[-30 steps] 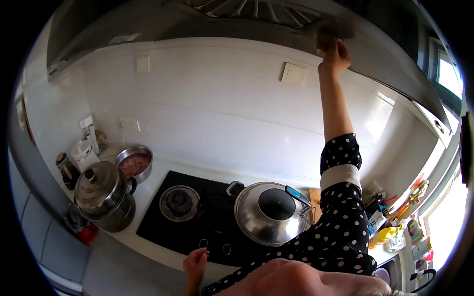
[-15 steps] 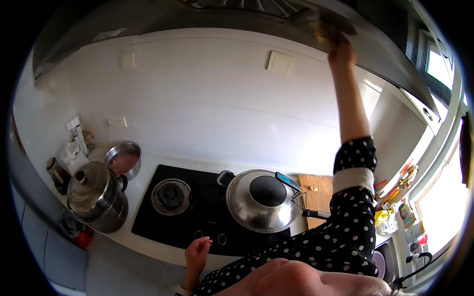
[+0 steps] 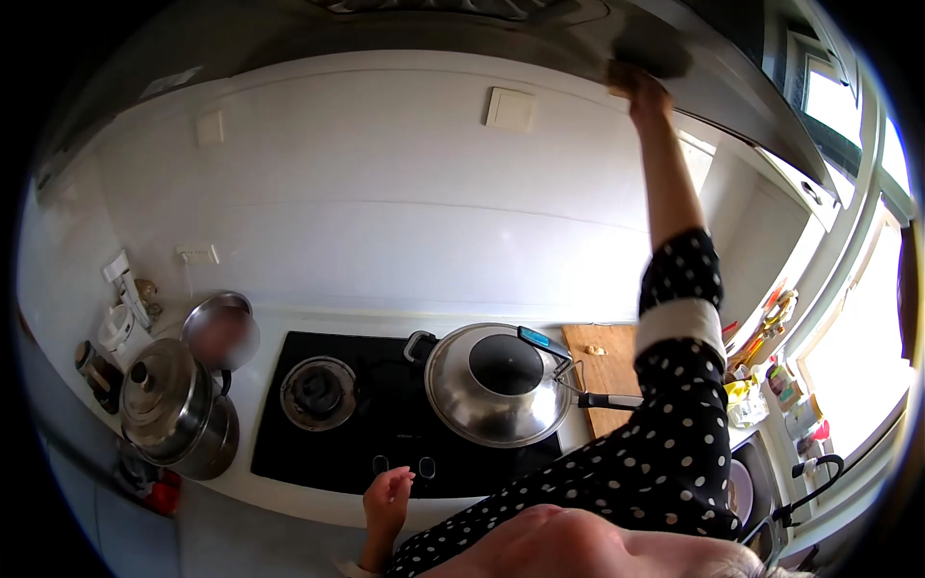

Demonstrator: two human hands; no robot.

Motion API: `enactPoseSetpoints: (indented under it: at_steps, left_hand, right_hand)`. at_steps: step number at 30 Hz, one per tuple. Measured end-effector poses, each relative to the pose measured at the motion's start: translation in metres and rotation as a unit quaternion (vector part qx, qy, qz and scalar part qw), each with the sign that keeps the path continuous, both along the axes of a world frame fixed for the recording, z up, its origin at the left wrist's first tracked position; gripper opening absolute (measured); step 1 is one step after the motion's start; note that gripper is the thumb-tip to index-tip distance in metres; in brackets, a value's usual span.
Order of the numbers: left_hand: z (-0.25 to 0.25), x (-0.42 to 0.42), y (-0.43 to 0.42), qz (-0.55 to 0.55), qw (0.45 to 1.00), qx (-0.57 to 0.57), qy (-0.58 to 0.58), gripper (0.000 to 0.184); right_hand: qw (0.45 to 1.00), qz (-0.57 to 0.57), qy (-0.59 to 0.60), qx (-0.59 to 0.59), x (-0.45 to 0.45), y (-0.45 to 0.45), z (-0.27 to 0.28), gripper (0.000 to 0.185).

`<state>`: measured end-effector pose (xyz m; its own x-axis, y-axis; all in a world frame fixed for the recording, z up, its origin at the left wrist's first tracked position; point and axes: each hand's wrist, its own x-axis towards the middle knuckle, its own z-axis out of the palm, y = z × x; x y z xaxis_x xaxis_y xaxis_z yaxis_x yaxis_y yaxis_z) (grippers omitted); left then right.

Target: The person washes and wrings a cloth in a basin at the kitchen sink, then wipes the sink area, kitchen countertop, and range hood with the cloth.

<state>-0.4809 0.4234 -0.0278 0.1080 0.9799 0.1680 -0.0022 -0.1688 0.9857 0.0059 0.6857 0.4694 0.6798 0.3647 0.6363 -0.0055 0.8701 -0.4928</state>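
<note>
My right hand [image 3: 649, 96] is raised to the underside of the range hood [image 3: 540, 82]. It grips a small yellowish-brown pad [image 3: 621, 81], perhaps a sponge or folded cloth; blur hides its exact kind. The pad is against or very near the hood's metal, where a dark reflection shows above it. Low in the view, my left hand [image 3: 387, 501] hovers by the front edge of the black cooktop [image 3: 385, 414], near its two knobs. Its fingers are loosely bent and apart, with nothing visible in them.
A lidded wok [image 3: 496, 409] sits on the right burner, its handle over a wooden cutting board [image 3: 607, 366]. Left of the cooktop stand a tall steel pot [image 3: 173, 405] and a steel bowl [image 3: 220, 337] with pinkish contents. A sink [image 3: 761, 482] and window lie right.
My right hand has shifted slightly left and down along the hood with the pad. The whole view has turned a little to the right. My left hand stays nearly in place.
</note>
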Motion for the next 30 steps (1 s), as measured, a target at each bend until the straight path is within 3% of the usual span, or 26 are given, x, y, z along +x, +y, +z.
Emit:
enactPoseSetpoints:
  at_steps: [2, 4, 6, 8, 10, 13, 14, 15, 17, 20, 22, 25, 28, 30]
  left_hand:
    - [-0.005, 0.003, -0.004, 0.006, 1.0, -0.001, -0.015, 0.017]
    - [-0.001, 0.011, -0.008, 0.001, 0.999, 0.0, -0.046, 0.017]
    - [0.006, 0.009, -0.013, 0.006, 0.998, -0.016, -0.065, 0.017]
    - [0.01, 0.008, -0.015, 0.012, 0.996, -0.045, -0.082, 0.018]
    - [0.001, 0.001, -0.011, 0.022, 0.999, -0.013, -0.037, 0.017]
    - [0.006, -0.009, -0.001, 0.038, 0.999, 0.016, 0.021, 0.017]
    - [0.012, -0.01, 0.001, 0.045, 0.998, 0.022, 0.039, 0.017]
    - [0.016, -0.008, 0.002, 0.056, 0.998, 0.031, 0.028, 0.016]
    - [0.023, -0.004, 0.001, 0.066, 0.997, 0.035, 0.017, 0.015]
    - [0.017, 0.006, 0.003, 0.072, 0.997, 0.037, -0.018, 0.014]
    - [0.006, 0.012, 0.003, 0.065, 0.997, 0.03, -0.026, 0.014]
    - [-0.006, 0.011, 0.002, 0.059, 0.998, 0.016, -0.005, 0.014]
    - [-0.016, -0.001, 0.005, 0.075, 0.996, 0.047, -0.004, 0.014]
    - [-0.017, -0.01, 0.007, 0.081, 0.996, 0.031, 0.0, 0.015]
  right_hand:
    - [0.998, 0.06, 0.013, 0.004, -0.01, 0.034, 0.008, 0.038]
    - [0.998, 0.013, 0.031, 0.052, -0.023, 0.036, 0.005, 0.033]
    - [0.991, -0.127, 0.034, -0.021, -0.025, 0.001, -0.003, 0.024]
    - [0.991, -0.051, 0.02, 0.12, -0.028, -0.053, -0.013, 0.017]
    - [0.986, -0.058, -0.014, 0.155, -0.016, -0.097, -0.027, 0.015]
    - [0.973, -0.162, 0.024, 0.165, -0.021, -0.092, -0.03, 0.015]
    - [0.974, -0.145, 0.032, 0.173, -0.004, -0.063, -0.025, 0.015]
    - [0.981, -0.113, 0.019, 0.157, -0.004, -0.033, -0.021, 0.016]
    - [0.982, -0.185, 0.045, 0.015, -0.049, -0.001, -0.01, 0.021]
    - [0.995, -0.051, 0.076, -0.034, -0.055, 0.049, 0.005, 0.03]
    - [0.994, -0.007, 0.104, 0.038, -0.05, 0.059, 0.005, 0.029]
    - [0.992, -0.094, 0.081, 0.001, -0.015, 0.039, 0.001, 0.024]
    - [0.989, -0.062, 0.094, 0.091, 0.021, -0.003, -0.016, 0.017]
    - [0.992, -0.042, 0.098, 0.072, 0.051, -0.025, -0.023, 0.016]
